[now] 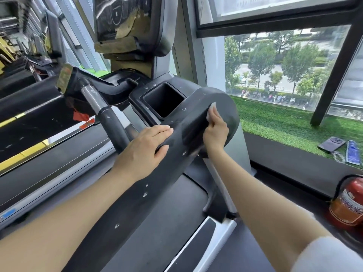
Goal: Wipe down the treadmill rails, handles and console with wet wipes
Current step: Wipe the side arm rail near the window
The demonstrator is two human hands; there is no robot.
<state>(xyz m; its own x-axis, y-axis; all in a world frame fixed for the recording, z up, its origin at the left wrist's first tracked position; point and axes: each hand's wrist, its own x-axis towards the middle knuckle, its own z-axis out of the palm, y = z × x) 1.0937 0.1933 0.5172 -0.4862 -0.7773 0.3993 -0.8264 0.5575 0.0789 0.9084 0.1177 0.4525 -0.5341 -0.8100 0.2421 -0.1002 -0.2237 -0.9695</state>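
Pressing against the outer side of the broad dark grey plastic treadmill side rail (153, 185), a small white wet wipe (211, 112) is pinched in the curled fingers (217, 119) of the right hand (215, 132), its edge showing just above the fingertips. The left hand (144, 152) is laid flat on top of the same rail, its fingers (160, 132) straight and released, gripping nothing. Just beyond those fingertips a square black cup recess (164, 100) is set in the console housing, and a chrome-and-black handle bar (107, 112) is seen beside them.
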